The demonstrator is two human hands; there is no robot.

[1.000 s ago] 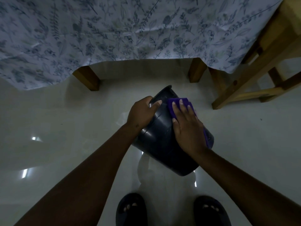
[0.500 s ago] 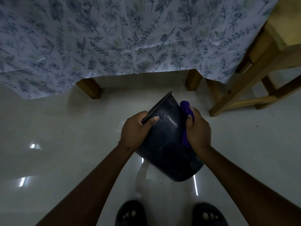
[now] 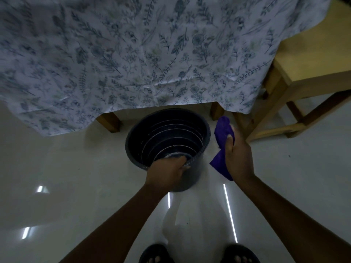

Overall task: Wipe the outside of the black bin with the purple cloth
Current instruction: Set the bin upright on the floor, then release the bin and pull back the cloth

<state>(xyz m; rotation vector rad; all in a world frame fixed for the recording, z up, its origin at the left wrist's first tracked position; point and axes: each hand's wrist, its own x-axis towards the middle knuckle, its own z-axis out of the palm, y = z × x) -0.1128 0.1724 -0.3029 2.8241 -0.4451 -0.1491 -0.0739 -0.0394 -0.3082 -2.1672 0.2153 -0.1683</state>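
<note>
The black bin (image 3: 191, 175) stands upright on the pale floor, its round mouth facing me and its ribbed inside showing. My left hand (image 3: 165, 172) grips the near rim, fingers curled over the edge into the bin. My right hand (image 3: 238, 158) is just right of the bin, apart from its wall, and is shut on the purple cloth (image 3: 223, 132). One end of the cloth sticks up above my thumb and the other hangs below my wrist.
A table draped in a floral tablecloth (image 3: 133, 54) overhangs just behind the bin, with wooden legs (image 3: 110, 121) showing under it. A wooden stool (image 3: 296, 88) stands at the right. My two feet in dark sandals (image 3: 155, 253) are at the bottom edge on the glossy floor.
The bin went from tilted on its side to upright with its mouth up. My right hand left the bin's wall and moved to the right with the cloth. The left hand's grip shifted to the near rim.
</note>
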